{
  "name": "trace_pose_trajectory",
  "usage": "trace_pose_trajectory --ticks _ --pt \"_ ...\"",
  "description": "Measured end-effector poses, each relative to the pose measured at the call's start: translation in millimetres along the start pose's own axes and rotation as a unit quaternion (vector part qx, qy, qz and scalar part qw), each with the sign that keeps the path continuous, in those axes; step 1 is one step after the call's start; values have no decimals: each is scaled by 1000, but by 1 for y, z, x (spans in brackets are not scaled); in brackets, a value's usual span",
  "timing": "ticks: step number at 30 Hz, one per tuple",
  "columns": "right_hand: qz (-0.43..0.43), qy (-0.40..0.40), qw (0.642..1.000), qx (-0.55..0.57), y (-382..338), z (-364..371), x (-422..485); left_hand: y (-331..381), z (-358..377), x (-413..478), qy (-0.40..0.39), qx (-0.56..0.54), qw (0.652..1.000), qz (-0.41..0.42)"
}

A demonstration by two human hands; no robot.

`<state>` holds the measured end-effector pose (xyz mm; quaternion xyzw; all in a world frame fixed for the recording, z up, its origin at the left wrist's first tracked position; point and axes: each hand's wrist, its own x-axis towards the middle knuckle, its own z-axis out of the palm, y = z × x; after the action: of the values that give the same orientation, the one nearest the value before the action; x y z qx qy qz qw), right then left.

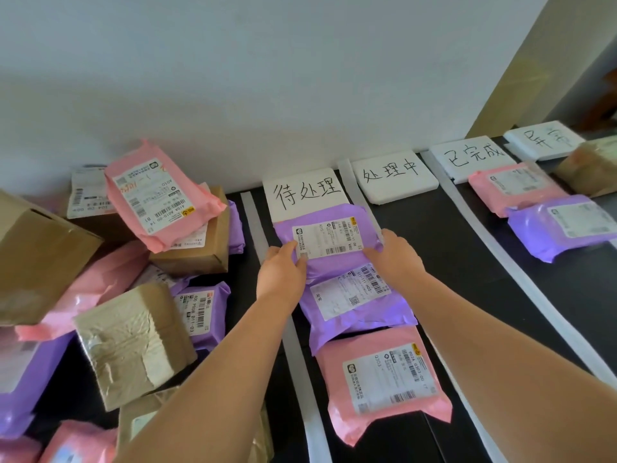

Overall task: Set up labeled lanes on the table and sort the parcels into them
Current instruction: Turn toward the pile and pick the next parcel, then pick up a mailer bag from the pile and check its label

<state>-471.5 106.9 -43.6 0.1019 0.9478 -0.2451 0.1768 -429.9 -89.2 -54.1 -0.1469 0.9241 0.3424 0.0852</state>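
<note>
Both bare forearms reach in from the bottom edge and stretch forward over the black table (467, 262), converging on the first lane, which is marked off by white tape strips (257, 228). Nearest in that lane lies a pink parcel (384, 379), label up, and just beyond it a purple parcel (354, 305) whose near edge overlaps the pink one. Further on, the two hands hold a second purple parcel (325, 242) by its sides. The left hand (282, 274) grips the left edge, with its thumb laid across the near-left corner of the shipping label and its fingers tucked out of sight. The right hand (399, 253) is curled round the near-right corner. This held parcel overlaps the middle purple one at its near side and covers the lower edge of the first handwritten lane card (303, 192) at its far side; whether it rests there or is raised cannot be told. To the left, outside the lanes, unsorted parcels sit heaped: a taped brown box (133, 342), a larger cardboard box (36, 259) and a pink bag (160, 198) tilted on top. To the right, three more lane cards (394, 177) stand along the wall, and the third lane holds a pink bag (514, 188) and a purple bag (564, 225).
</note>
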Motion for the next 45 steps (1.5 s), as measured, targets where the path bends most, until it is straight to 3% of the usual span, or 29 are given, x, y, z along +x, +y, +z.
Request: trace_pose_trajectory --ticks 9,15,21,24,34,38,41,45 --pt "-45 54 997 22 -5 -26 -51 9 -23 -60 33 -8 999 13" --pt "-112 40 992 43 -8 -30 -114 10 -40 -135 63 3 998 15" --pt "-181 21 982 57 -15 -14 -174 -9 -55 -219 89 -1 995 -35" --pt "-202 13 977 72 -26 5 -207 -36 -64 -255 85 7 994 -63" --pt "-284 -54 954 77 -81 66 -304 -131 -100 -319 201 -68 971 -111" --pt "-280 -69 953 92 -112 99 -337 -178 -122 -330 211 -79 959 -174" --pt "-265 -70 956 102 -140 132 -358 -214 -150 -341 228 -111 956 -148" --pt "-279 -94 951 100 -189 179 -396 -279 -193 -361 254 -74 952 -153"
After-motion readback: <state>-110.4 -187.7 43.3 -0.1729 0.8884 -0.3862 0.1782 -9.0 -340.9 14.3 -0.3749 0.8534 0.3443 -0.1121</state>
